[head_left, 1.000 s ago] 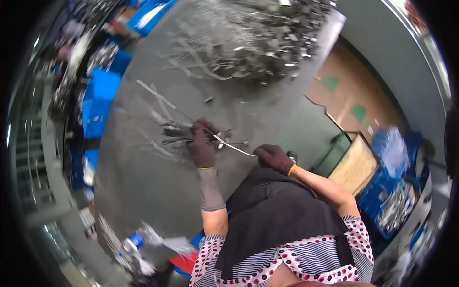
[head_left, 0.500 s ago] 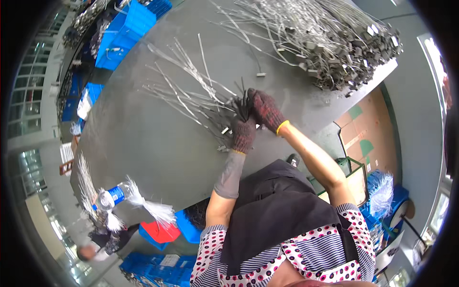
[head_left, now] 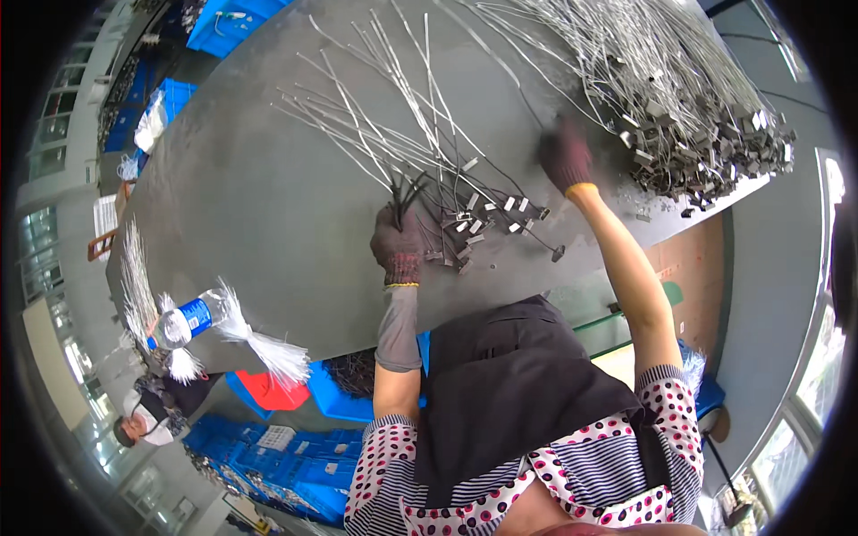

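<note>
A: Since half a second ago, right hand (head_left: 565, 157) has left the left hand (head_left: 399, 243) and gone out toward the large heap of cable ties (head_left: 679, 98). Left hand has held its place on the small bundle.

B: Grip states?

A: Left hand, in a dark glove, is closed round the gathered ends of the fanned bundle of steel cable ties (head_left: 420, 161); black tips stick up out of the fist. Right hand, also in a dark glove with a yellow cuff, lies palm-down on the table; motion blur, so I cannot tell whether the fingers have anything.

B: Where does the bundle lie?

A: On the grey table (head_left: 250, 205), fanning away from the left fist toward the far edge. Just right of the fist, a scatter of small metal lock heads (head_left: 496, 219). The big heap sits well right of the bundle, at the table's far right corner.

B: Step in hand?

A: Judged: collecting ties into a counted bundle, with the right hand fetching more. Next calls for picking a few strands clear of the tangle without dragging the heap, then laying them head-to-head into the left fist.

B: Further out?

A: Left of the bundle, at the near table edge, a plastic water bottle (head_left: 183, 322) beside white plastic tie bunches (head_left: 268, 353). Blue crates (head_left: 344, 397) below.
</note>
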Tool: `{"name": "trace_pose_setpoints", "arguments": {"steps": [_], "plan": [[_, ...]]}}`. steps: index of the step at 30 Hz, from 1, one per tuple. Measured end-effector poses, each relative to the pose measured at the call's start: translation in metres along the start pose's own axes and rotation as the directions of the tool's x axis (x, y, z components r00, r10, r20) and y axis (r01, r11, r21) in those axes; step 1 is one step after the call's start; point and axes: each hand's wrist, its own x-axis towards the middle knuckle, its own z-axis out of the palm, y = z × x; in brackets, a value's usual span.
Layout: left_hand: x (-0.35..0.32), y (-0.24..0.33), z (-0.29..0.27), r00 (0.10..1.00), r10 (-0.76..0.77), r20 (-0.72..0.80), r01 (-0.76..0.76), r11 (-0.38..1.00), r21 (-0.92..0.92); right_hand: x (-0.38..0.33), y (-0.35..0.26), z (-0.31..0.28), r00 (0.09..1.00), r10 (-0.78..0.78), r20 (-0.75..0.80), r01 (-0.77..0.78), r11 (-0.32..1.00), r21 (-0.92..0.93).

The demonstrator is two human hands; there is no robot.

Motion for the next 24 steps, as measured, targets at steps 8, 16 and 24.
{"name": "trace_pose_setpoints", "arguments": {"steps": [8, 16, 24], "plan": [[0.000, -0.002, 0.011, 0.983, -0.154, -0.098, 0.155, 0.988, 0.008, -0.071, -0.058, 0.016, 0.825, -0.174, 0.538, 0.265, 0.959, -0.096], [0.018, -0.041, -0.063, 0.900, -0.427, -0.092, 0.435, 0.892, 0.125, -0.103, -0.179, 0.071, 0.537, -0.180, 0.824, 0.372, 0.927, -0.040], [0.079, -0.135, -0.185, 0.841, -0.519, -0.152, 0.527, 0.726, 0.441, -0.157, -0.294, 0.145, 0.232, -0.649, 0.724, 0.496, 0.720, 0.486]]}}
